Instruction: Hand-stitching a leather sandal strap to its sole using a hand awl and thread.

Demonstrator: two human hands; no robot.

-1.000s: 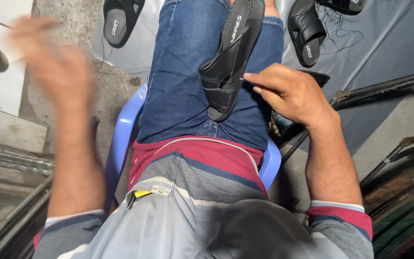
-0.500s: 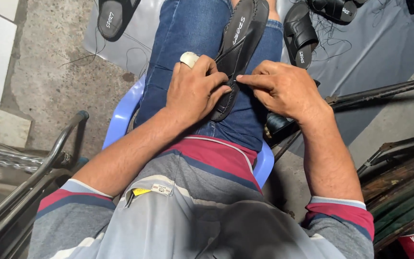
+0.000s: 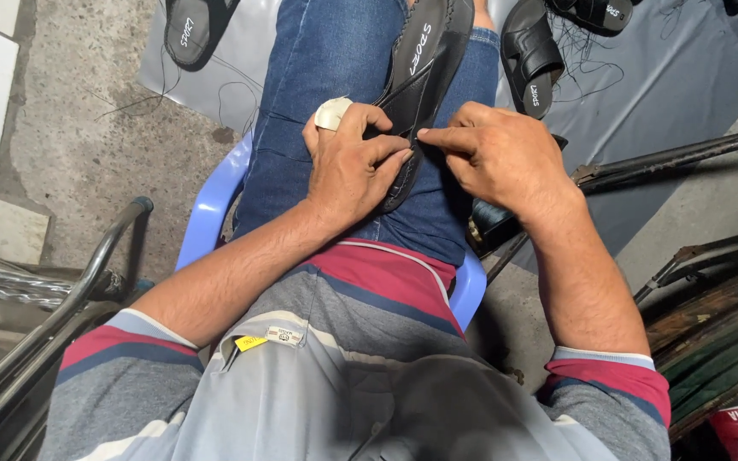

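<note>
Black sandal (image 3: 427, 81) lies sole-up along the seated person's thigh, left hand (image 3: 354, 166) clamped over its heel end to steady it, right hand (image 3: 493, 154) fingertips pressed together pinching at its stitched edge.

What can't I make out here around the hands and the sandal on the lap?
- Head view: the sandal heel end is covered by the left hand and right hand.
- What the right fingertips pinch is too small to tell.
- The white wrap on the left thumb is partly hidden by that hand.
- The sandal's toe is cut off by the top edge.
</note>
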